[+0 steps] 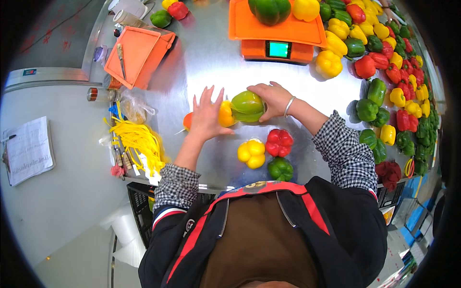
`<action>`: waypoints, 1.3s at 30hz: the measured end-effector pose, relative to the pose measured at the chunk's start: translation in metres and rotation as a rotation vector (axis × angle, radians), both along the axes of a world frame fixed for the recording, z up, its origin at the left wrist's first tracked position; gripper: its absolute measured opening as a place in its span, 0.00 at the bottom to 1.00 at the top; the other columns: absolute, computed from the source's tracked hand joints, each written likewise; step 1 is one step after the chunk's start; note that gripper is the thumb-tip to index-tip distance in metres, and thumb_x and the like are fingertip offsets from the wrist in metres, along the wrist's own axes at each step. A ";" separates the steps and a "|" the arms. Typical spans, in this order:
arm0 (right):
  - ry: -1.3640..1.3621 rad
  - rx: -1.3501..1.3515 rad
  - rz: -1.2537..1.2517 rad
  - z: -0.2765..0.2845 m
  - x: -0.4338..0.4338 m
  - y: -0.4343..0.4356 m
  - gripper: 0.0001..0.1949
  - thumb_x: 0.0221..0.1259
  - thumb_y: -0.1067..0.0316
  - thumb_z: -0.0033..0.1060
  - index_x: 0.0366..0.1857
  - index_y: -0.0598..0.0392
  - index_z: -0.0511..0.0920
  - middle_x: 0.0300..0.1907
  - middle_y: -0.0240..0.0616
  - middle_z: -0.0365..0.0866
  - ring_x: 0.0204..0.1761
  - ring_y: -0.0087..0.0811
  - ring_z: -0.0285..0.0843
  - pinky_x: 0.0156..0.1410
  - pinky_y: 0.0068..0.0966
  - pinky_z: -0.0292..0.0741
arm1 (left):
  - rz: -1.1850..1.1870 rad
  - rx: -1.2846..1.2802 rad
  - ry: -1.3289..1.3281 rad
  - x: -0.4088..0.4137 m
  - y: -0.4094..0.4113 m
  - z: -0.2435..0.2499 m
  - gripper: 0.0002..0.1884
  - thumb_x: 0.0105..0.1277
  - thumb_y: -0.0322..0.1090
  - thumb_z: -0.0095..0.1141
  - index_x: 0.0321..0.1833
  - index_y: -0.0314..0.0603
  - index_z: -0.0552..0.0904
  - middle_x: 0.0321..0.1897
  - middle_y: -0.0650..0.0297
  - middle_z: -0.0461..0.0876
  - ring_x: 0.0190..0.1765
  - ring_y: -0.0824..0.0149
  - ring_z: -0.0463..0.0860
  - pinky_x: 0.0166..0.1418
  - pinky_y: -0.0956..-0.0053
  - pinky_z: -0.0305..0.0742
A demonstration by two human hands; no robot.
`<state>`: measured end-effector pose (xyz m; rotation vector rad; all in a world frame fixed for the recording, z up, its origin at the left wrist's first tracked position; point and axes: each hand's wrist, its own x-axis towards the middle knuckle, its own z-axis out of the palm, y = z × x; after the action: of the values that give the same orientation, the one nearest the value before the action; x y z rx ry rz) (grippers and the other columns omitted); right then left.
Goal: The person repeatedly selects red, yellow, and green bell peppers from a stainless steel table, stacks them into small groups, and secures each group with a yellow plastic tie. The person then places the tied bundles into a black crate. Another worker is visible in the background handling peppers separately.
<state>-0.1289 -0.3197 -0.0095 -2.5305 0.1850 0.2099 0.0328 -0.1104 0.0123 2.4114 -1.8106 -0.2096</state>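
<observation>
A row of bell peppers lies crosswise before me, with fine yellow netting visible around the green one. The green pepper (pixel 248 105) is at the right end, a yellow pepper (pixel 226 113) in the middle, and an orange-red one (pixel 187 121) shows partly at the left. My right hand (pixel 273 99), with a bangle at the wrist, curves around the green pepper's right end. Fingers spread, my left hand (pixel 208 117) is over the left part of the row and hides much of it. Nearer me sit a loose yellow pepper (pixel 251 153), red pepper (pixel 279 143) and green pepper (pixel 280 169).
An orange scale (pixel 277 32) carries peppers at the back. Many loose peppers (pixel 396 72) cover the right side. At left are yellow netting strips (pixel 138 140), an orange tray (pixel 135 54) with a knife (pixel 121 61) on it, jars, and a clipboard (pixel 28 151).
</observation>
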 end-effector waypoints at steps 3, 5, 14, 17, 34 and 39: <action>0.040 0.002 0.017 0.007 0.007 -0.001 0.49 0.31 0.52 0.82 0.67 0.51 0.66 0.57 0.43 0.76 0.59 0.43 0.74 0.69 0.40 0.64 | 0.122 0.121 -0.050 0.013 0.035 -0.001 0.63 0.33 0.49 0.80 0.76 0.54 0.56 0.67 0.58 0.66 0.73 0.53 0.61 0.72 0.36 0.52; 0.071 0.032 0.020 0.014 0.012 0.001 0.49 0.31 0.53 0.82 0.66 0.52 0.67 0.57 0.44 0.76 0.59 0.44 0.74 0.68 0.36 0.67 | 0.180 0.324 0.001 0.023 0.054 -0.008 0.59 0.37 0.45 0.79 0.76 0.54 0.57 0.66 0.62 0.69 0.71 0.54 0.64 0.71 0.37 0.55; 0.025 0.107 -0.096 -0.022 -0.009 -0.020 0.48 0.37 0.64 0.80 0.70 0.52 0.62 0.61 0.50 0.73 0.60 0.49 0.73 0.64 0.36 0.71 | 0.064 0.033 0.030 -0.002 0.013 0.010 0.62 0.37 0.53 0.78 0.76 0.44 0.55 0.69 0.51 0.65 0.75 0.51 0.60 0.74 0.42 0.52; 0.076 0.134 -0.157 -0.033 -0.007 -0.028 0.16 0.52 0.64 0.68 0.45 0.58 0.83 0.36 0.44 0.86 0.41 0.44 0.83 0.51 0.33 0.78 | -0.024 -0.067 0.078 -0.028 -0.039 0.007 0.60 0.38 0.55 0.77 0.75 0.42 0.57 0.68 0.50 0.66 0.74 0.50 0.61 0.75 0.44 0.53; -0.282 1.123 -0.865 -0.096 -0.041 -0.019 0.12 0.59 0.69 0.66 0.46 0.59 0.81 0.32 0.35 0.85 0.29 0.20 0.81 0.32 0.17 0.78 | -0.273 0.430 -0.080 -0.054 -0.144 -0.029 0.11 0.64 0.39 0.51 0.38 0.47 0.87 0.35 0.55 0.86 0.43 0.56 0.85 0.47 0.57 0.77; -0.268 1.012 -0.510 -0.092 -0.040 -0.005 0.45 0.47 0.52 0.78 0.70 0.56 0.63 0.62 0.50 0.74 0.62 0.42 0.74 0.62 0.36 0.75 | 0.000 0.205 0.484 -0.022 -0.144 -0.008 0.15 0.72 0.42 0.47 0.35 0.38 0.80 0.25 0.53 0.81 0.36 0.56 0.84 0.40 0.62 0.75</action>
<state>-0.1688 -0.3248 -0.1019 -1.4258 0.4675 -0.2028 0.0108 -0.2546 0.0041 2.2167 -1.6253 -0.9299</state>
